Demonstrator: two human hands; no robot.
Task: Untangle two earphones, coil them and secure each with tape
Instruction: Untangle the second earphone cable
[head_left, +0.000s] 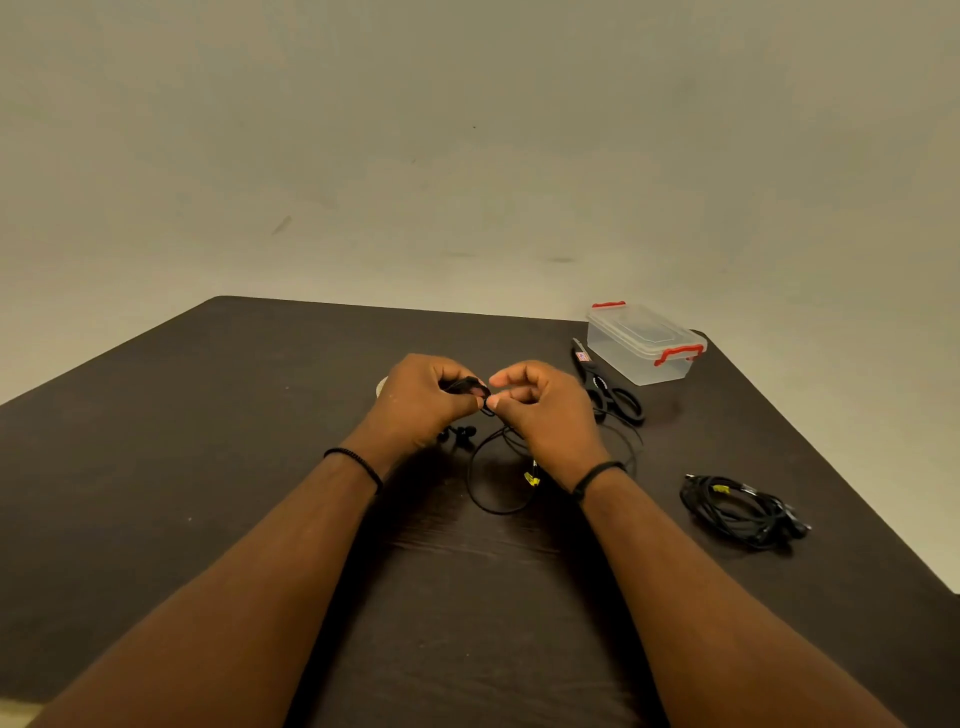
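My left hand (423, 400) holds a small black coil of earphone cable between thumb and fingers. My right hand (545, 410) pinches the same black cable (480, 483) right beside it, fingertips almost touching. The loose rest of that earphone hangs in a loop onto the dark table under my hands, with its earbuds (460, 432) lying below my left hand and a yellow tag (531, 478) near my right wrist. A second black earphone (740, 509) lies coiled in a bundle at the right. A tape roll (383, 385) peeks out behind my left hand, mostly hidden.
Black scissors (608, 387) lie just right of my right hand. A clear plastic box with red clips (644, 343) stands at the table's far right corner. The dark table (208, 441) ends at a plain wall behind and drops off at the right.
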